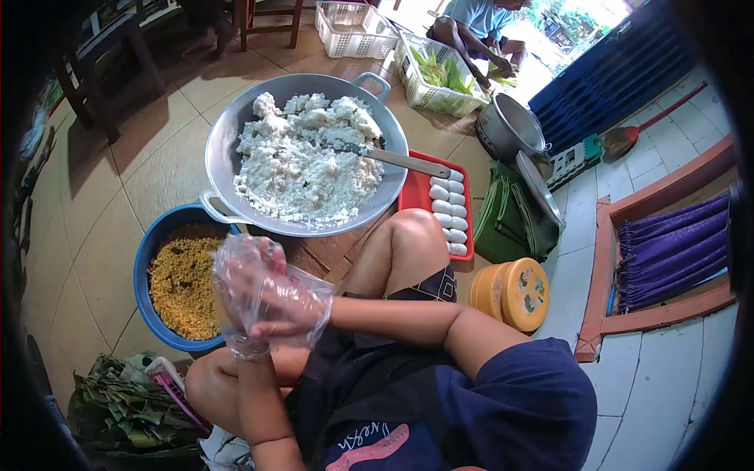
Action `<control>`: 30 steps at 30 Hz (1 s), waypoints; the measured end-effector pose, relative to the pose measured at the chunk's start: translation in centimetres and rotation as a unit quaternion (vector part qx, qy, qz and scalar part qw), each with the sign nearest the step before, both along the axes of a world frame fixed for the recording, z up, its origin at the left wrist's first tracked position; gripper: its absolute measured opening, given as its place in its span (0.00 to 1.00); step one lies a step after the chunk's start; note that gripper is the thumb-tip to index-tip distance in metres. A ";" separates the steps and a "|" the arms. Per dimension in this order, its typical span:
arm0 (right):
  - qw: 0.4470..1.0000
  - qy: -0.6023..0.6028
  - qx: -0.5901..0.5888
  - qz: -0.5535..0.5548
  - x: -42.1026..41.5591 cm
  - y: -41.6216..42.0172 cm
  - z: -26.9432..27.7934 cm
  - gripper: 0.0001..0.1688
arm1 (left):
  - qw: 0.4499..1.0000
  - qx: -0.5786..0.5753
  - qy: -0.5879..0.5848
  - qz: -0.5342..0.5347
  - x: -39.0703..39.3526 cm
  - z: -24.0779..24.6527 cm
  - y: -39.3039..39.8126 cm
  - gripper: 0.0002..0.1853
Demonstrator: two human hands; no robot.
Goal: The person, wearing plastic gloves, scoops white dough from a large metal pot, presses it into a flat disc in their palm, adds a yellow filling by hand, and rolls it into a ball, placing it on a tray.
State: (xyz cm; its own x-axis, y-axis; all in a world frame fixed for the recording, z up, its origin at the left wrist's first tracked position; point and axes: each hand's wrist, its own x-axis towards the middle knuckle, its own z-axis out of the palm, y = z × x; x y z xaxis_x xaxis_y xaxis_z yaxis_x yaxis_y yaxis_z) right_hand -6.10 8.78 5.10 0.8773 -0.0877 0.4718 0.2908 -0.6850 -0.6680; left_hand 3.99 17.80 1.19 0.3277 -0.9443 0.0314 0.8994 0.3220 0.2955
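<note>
My left hand (pixel 233 306) and my right hand (pixel 288 303), both in clear plastic gloves, are pressed together palm to palm. Whatever lies between the palms is hidden. They hover beside a blue basin (pixel 141 294) of yellow crumbly filling (pixel 182 285), covering part of its right side. Beyond them stands a large metal wok (pixel 221 150) heaped with white sticky rice (pixel 312 165). A wooden-handled spatula (pixel 406 162) rests in the rice, its handle over the wok's rim. At the right, a red tray (pixel 418 188) carries white rice rolls (pixel 447 206) in two rows.
Banana leaves (pixel 123 400) lie at lower left. At right are a yellow tub (pixel 524 294), folded green material (pixel 506 218), a metal lid (pixel 539 185) and a metal pot (pixel 518 126). Farther back, a person (pixel 477 29) handles leaves near a white crate (pixel 421 88).
</note>
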 end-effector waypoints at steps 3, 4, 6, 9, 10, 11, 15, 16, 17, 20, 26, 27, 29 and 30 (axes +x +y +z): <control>0.990 0.070 0.120 0.021 0.6 0.5 -1.9 0.48 | 1.000 0.021 -0.008 -0.001 -0.1 -0.3 -0.4 0.41; 0.978 0.125 0.163 0.021 0.5 -0.6 -0.8 0.48 | 1.000 0.025 -0.014 -0.002 -0.3 0.4 -0.8 0.41; 0.982 0.130 0.133 0.028 0.5 -1.5 1.7 0.50 | 0.998 0.051 -0.031 0.013 0.1 2.3 0.0 0.40; 0.983 -0.014 -0.182 0.003 0.5 -2.7 1.4 0.32 | 0.996 0.081 -0.022 0.009 -0.9 2.0 -0.5 0.37; 0.996 0.065 0.016 0.053 0.9 -2.8 0.8 0.27 | 0.996 0.088 -0.007 0.010 -1.0 2.0 -0.7 0.36; 0.997 -0.025 -0.071 0.023 0.3 -2.9 1.1 0.25 | 0.995 0.102 0.011 0.014 -1.1 1.4 -1.0 0.34; 0.963 0.091 0.235 0.092 -0.1 -3.4 0.8 0.41 | 0.984 0.147 0.059 0.078 -0.3 0.6 -0.9 0.30; 0.924 0.133 0.348 0.086 -0.2 -3.1 0.6 0.46 | 0.981 0.158 0.044 0.102 -0.1 -0.2 -0.9 0.29; 0.942 0.109 0.309 0.071 0.2 -2.4 -0.8 0.49 | 0.979 0.165 0.004 0.123 0.2 -0.9 -0.6 0.28; 0.984 0.081 0.157 0.003 0.3 -0.5 -3.4 0.59 | 0.967 0.141 -0.145 0.152 -0.4 -4.1 -0.7 0.34; 0.756 0.041 0.653 0.017 0.0 0.3 -1.4 0.52 | 0.974 0.209 0.078 0.041 -0.9 0.5 -0.7 0.32; 0.898 0.015 0.440 0.019 -0.3 -1.0 -1.2 0.52 | 0.971 0.227 0.069 0.021 -1.2 1.0 -1.1 0.30; 0.999 0.003 0.034 0.020 -1.5 -3.3 -1.1 0.51 | 0.947 0.264 -0.178 -0.035 -0.3 -1.0 -0.9 0.30; 0.992 -0.005 -0.126 0.016 -2.6 -4.2 -1.7 0.51 | 0.867 0.323 -0.376 -0.045 -0.3 -1.2 -1.9 0.30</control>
